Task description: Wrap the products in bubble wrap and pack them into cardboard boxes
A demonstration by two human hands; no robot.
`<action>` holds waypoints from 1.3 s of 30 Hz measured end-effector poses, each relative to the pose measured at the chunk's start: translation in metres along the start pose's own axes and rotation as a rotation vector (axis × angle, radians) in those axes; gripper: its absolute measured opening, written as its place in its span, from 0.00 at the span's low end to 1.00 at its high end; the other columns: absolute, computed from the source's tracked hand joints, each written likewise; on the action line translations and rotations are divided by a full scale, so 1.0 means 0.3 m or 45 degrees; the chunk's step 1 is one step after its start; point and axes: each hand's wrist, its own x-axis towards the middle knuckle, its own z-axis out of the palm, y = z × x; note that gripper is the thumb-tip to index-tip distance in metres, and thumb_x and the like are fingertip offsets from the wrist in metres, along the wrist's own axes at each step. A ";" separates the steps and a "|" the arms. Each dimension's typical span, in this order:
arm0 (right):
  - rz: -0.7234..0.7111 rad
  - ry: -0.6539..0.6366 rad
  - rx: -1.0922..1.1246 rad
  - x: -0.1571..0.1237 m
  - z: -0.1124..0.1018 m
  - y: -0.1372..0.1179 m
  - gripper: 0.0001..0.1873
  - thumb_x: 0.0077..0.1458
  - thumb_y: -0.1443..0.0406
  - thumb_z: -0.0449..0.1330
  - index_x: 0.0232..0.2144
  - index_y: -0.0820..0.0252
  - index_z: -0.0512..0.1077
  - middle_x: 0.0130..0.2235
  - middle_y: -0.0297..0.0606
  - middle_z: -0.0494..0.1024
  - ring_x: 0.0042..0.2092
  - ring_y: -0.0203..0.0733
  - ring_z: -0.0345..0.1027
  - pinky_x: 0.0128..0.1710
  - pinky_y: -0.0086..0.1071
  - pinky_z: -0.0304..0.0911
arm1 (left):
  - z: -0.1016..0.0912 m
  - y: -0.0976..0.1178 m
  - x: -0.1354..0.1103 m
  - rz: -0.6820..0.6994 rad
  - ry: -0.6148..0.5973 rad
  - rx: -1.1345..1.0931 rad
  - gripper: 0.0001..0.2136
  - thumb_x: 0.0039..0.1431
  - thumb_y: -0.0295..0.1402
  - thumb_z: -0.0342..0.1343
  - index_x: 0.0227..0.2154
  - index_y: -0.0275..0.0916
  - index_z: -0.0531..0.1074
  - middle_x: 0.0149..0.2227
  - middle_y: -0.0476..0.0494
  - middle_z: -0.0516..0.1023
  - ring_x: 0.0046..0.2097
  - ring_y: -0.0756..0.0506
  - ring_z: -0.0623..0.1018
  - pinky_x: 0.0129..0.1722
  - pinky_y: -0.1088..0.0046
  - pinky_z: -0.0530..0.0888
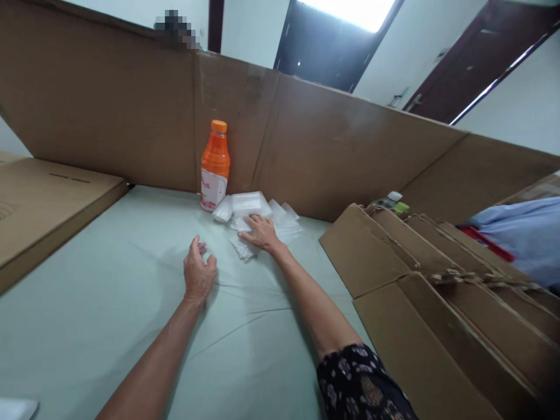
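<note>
My right hand [261, 231] lies flat with its fingers spread on a heap of small clear plastic bags [251, 213] at the far side of the pale green table [100, 315]. My left hand [198, 273] rests on the cloth a little nearer, fingers loosely curled, holding nothing that I can see. An orange juice bottle [214, 166] with an orange cap and a white label stands upright just left of the bags, against the cardboard wall.
A tall cardboard wall [315, 140] runs behind the table. A flat cardboard box [39, 204] lies at the left. Stacked cardboard sheets [437, 291] slope along the right, with a small bottle [391, 200] behind them and a light blue cloth [525, 233] further right.
</note>
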 end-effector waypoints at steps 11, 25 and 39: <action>-0.225 0.063 -0.055 -0.249 0.035 0.070 0.30 0.53 0.74 0.60 0.58 0.58 0.74 0.68 0.50 0.66 0.66 0.55 0.58 0.60 0.46 0.56 | 0.001 0.000 0.002 0.002 -0.002 0.019 0.31 0.50 0.27 0.53 0.61 0.34 0.63 0.51 0.32 0.80 0.51 0.39 0.80 0.52 0.58 0.76; -0.046 0.143 0.047 -0.005 0.212 -0.074 0.14 0.68 0.67 0.52 0.47 0.63 0.76 0.51 0.51 0.75 0.54 0.53 0.64 0.52 0.42 0.60 | -0.028 0.012 -0.003 -0.004 -0.030 0.082 0.31 0.52 0.34 0.54 0.61 0.35 0.63 0.53 0.32 0.79 0.52 0.40 0.80 0.40 0.66 0.76; -0.156 0.114 0.213 -0.351 0.091 -0.150 0.15 0.65 0.64 0.58 0.53 0.55 0.73 0.64 0.38 0.72 0.61 0.46 0.67 0.58 0.43 0.63 | -0.085 0.062 -0.008 -0.139 -0.192 0.192 0.36 0.47 0.41 0.58 0.62 0.42 0.63 0.59 0.35 0.77 0.57 0.30 0.78 0.59 0.42 0.73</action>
